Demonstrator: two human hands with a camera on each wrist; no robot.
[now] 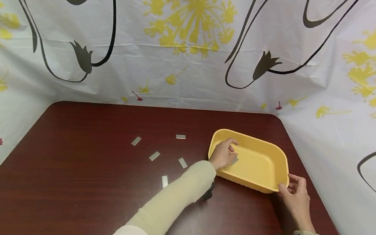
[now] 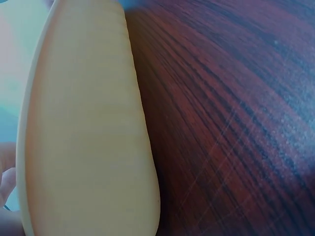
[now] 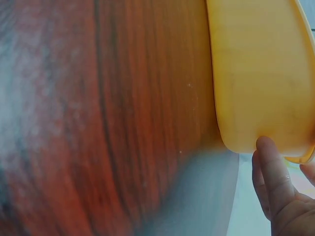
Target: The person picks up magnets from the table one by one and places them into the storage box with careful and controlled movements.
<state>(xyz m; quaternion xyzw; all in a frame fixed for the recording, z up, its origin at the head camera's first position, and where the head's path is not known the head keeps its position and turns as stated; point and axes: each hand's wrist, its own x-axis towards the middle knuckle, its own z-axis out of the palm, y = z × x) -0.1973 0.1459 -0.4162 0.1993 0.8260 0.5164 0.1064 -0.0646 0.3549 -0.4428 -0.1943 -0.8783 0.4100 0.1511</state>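
Observation:
A yellow plastic basin stands at the right of the table. My left hand reaches over its left end, fingers bent and spread apart. One small grey metallic tile shows inside the basin just by the left fingertips; the fingers do not appear to close round it. At the basin's right corner, my right hand grips the rim, thumb on top and fingers against the outer wall. The right wrist view shows a fingertip pressed to that wall. In the left wrist view, the basin's side hides most of the left hand.
Several similar tiles lie scattered left of the basin, among them one at the back, one at the far left and one nearest me. A patterned white cloth surrounds the dark red-brown table at the back and sides.

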